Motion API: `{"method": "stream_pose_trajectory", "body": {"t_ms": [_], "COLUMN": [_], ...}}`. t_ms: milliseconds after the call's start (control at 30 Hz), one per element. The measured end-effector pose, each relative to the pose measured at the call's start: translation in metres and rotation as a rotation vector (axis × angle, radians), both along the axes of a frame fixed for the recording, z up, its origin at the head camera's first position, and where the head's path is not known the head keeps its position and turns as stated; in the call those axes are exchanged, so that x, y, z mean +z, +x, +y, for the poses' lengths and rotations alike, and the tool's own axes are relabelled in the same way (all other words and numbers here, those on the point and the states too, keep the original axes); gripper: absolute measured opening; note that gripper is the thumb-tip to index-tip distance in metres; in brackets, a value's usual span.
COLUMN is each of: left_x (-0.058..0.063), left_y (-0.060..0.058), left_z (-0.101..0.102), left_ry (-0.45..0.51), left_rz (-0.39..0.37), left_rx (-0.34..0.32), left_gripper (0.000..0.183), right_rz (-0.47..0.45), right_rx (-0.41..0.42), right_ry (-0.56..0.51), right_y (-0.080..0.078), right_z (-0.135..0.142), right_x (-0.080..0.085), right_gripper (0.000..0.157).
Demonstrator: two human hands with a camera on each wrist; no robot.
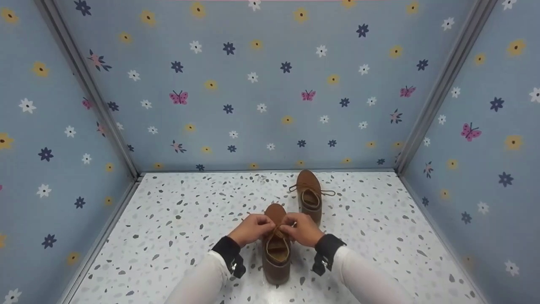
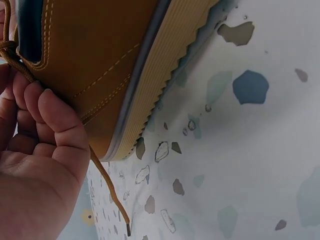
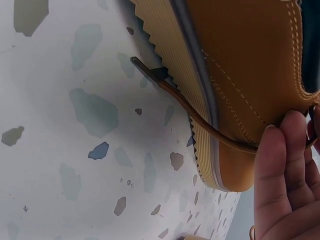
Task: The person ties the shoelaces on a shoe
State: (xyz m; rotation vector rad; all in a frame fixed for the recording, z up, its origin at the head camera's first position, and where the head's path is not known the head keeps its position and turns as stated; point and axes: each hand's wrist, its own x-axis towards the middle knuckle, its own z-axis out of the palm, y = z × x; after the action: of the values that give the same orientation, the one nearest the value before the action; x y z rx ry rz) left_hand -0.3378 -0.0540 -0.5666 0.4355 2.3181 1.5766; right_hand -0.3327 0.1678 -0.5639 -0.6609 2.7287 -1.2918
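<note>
A brown lace-up shoe (image 1: 277, 270) stands on the speckled surface, its toe pointing away from me. My left hand (image 1: 252, 229) is at the left of its lacing and pinches the shoelace (image 2: 111, 187); one tipped end hangs down past the fingers in the left wrist view. From the other side my right hand (image 1: 303, 230) also pinches the lace, and its free end (image 3: 200, 120) runs across the shoe's side and over the sole in the right wrist view. Above the tongue the laces cross between both hands. The fingers partly hide the crossing.
Ahead and to the right stands the matching brown shoe (image 1: 309, 181), its lace ends (image 1: 328, 193) spread out to both sides. Blue flowered panels (image 1: 244, 93) enclose the white speckled surface (image 1: 190, 219) at the back, left and right, with grey metal posts (image 1: 447, 80) at the corners.
</note>
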Motion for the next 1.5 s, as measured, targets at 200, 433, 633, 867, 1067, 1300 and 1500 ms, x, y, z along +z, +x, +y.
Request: {"method": "stream_pose_trajectory", "body": {"t_ms": [200, 433, 633, 867, 1067, 1300, 1500], "left_x": [-0.003, -0.006, -0.008, -0.007, -0.006, -0.004, -0.004], "left_y": [0.003, 0.005, 0.006, 0.008, 0.008, 0.008, 0.007], "left_z": [0.0, 0.001, 0.001, 0.001, 0.001, 0.001, -0.003], "left_ry": [0.0, 0.018, 0.068, 0.07, 0.064, 0.09, 0.112], "left_rz": [-0.008, -0.012, -0.027, -0.017, 0.001, -0.033, -0.048], "left_rx": [0.022, 0.034, 0.043, 0.063, 0.06, 0.046, 0.062], "left_gripper": [0.022, 0.022, 0.022, 0.023, 0.023, 0.02, 0.019], "right_rz": [-0.021, -0.082, -0.046, 0.023, 0.038, 0.019, 0.004], "right_rx": [0.0, -0.005, 0.024, 0.162, 0.2, 0.166, 0.121], "right_ry": [0.006, -0.042, -0.067, -0.053, -0.026, -0.005, -0.024], "right_y": [0.0, 0.004, 0.008, 0.013, 0.017, 0.017, 0.015], "right_z": [0.001, 0.008, 0.019, 0.025, 0.018, 0.013, 0.013], "right_x": [0.001, 0.002, 0.005, 0.012, 0.014, 0.016, 0.017], "right_gripper": [0.01, 0.006, 0.008, 0.014, 0.018, 0.011, 0.011]}}
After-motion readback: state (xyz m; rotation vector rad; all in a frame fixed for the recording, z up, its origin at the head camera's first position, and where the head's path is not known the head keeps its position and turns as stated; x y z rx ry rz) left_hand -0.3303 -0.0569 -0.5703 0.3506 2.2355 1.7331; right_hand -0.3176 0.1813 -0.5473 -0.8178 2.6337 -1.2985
